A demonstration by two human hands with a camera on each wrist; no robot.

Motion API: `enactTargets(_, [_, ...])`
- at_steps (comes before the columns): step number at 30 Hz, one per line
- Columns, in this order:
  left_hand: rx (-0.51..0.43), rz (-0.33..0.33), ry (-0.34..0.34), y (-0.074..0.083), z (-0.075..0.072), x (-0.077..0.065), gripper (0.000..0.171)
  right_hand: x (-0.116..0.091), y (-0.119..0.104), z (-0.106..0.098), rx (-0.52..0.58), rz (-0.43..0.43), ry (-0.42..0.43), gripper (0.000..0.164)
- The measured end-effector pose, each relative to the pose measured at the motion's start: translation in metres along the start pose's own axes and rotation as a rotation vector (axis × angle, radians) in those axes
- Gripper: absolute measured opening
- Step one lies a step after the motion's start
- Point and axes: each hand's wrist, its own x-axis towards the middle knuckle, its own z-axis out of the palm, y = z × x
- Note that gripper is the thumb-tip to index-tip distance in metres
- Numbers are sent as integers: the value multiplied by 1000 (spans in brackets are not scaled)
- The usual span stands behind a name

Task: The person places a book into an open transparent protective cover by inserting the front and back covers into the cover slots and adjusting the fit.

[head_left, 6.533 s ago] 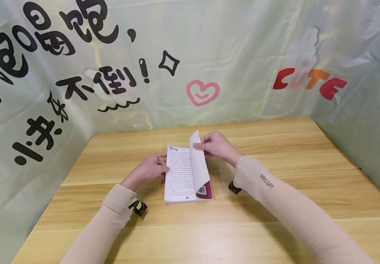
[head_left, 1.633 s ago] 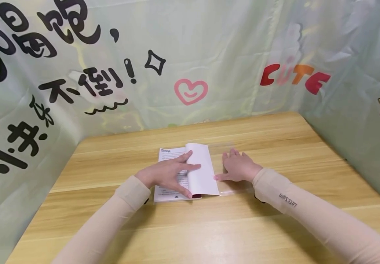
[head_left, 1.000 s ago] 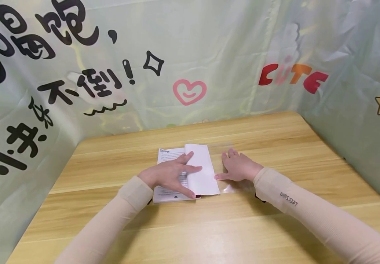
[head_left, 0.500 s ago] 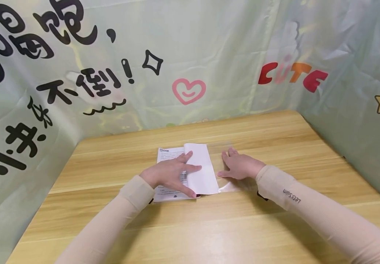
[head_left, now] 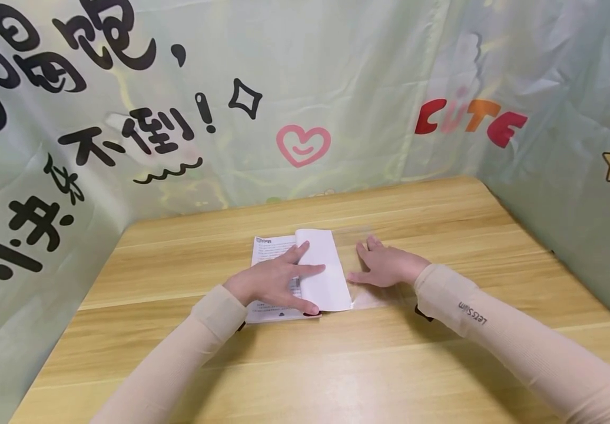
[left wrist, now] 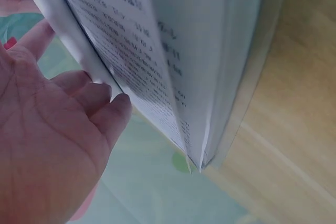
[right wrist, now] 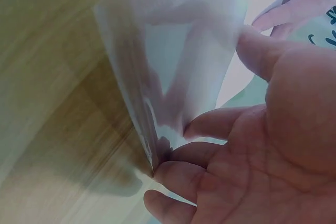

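Note:
A paperback book lies open on the table, its printed page point(head_left: 273, 247) at the left and a white blank leaf point(head_left: 326, 253) turned to the right. My left hand point(head_left: 272, 284) rests across both with fingers spread, pressing the leaf; a sliver of dark red cover shows by its thumb. Clear plastic film point(head_left: 371, 299) extends from under the leaf to the right. On this film my right hand point(head_left: 387, 265) lies palm down, its fingers extended. The right wrist view shows those fingertips touching the film's edge point(right wrist: 152, 166). Book pages point(left wrist: 115, 30) stand slightly apart in the left wrist view.
The wooden table point(head_left: 294, 371) runs out in front of the book and to both sides. A pale fabric backdrop point(head_left: 368, 70) with lettering, a pink heart point(head_left: 303, 146) and a star closes off the back and sides.
Earlier my right hand pinched the lifted leaf while my left touched the book's left edge. Since then the leaf has flattened under my left hand, and my right has moved onto the film, sliding slightly right.

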Motion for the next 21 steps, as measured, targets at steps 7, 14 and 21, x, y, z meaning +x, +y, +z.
enactTargets(7, [12, 13, 14, 1, 1, 0, 92, -1, 0, 2, -1, -7, 18, 87])
enactTargets(14, [71, 0, 27, 3, 2, 0, 91, -2, 1, 3, 32, -27, 22, 83])
enactTargets(21, [122, -4, 14, 15, 5, 8, 82, -2, 1, 7, 46, -14, 43, 85])
